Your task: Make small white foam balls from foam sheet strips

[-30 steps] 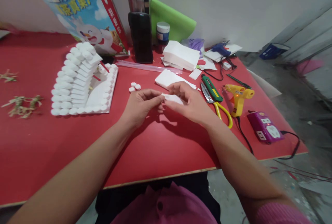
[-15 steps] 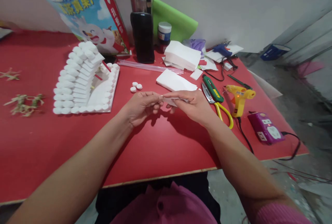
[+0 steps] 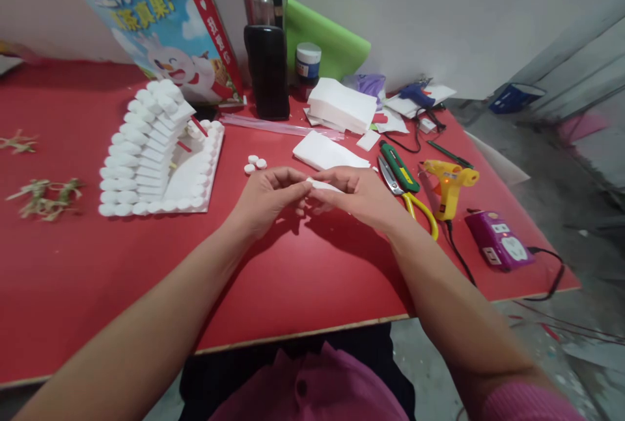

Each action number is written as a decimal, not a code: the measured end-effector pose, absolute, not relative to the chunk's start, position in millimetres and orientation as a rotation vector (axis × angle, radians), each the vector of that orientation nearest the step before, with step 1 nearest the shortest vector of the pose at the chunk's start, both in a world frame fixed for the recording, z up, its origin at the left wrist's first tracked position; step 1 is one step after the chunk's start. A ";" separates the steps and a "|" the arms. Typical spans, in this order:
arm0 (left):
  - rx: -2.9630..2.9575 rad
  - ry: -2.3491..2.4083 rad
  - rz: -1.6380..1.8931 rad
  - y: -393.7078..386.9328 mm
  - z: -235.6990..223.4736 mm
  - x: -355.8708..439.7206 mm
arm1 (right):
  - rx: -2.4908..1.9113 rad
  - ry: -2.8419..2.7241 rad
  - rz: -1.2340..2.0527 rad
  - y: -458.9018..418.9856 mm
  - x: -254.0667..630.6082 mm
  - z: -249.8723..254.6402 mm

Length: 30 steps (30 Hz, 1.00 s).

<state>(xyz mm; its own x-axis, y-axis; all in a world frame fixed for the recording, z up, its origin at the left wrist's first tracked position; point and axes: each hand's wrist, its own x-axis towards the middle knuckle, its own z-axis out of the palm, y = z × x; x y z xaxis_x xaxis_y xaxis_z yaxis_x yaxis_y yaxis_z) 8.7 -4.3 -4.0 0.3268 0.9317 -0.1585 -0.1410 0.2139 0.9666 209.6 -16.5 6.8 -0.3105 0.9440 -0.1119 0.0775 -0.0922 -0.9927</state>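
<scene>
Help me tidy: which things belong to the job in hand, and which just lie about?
Probably in use: white piece between left hand and right hand; loose discs; stepped model; yellow glue gun.

Seemingly lying about: straw figures; cartoon board; jar.

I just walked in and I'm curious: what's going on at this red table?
A person holds a small thin white piece between the left hand and right hand, above the red table. Three white pellets lie just beyond the left hand. Further left stands a white model with steps, edged with rounded white pieces. On the right are yellow-handled scissors, a green utility knife and a yellow glue gun with its light on.
</scene>
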 end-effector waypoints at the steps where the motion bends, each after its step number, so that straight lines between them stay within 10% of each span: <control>1: 1.085 0.937 0.924 -4.6 -4.2 8.9 | -1.165 -1.449 1.470 -17.5 207.4 6.1; 30: 1.110 0.873 1.155 -6.4 -14.9 16.0 | -1.125 -1.583 1.055 -26.4 199.0 11.5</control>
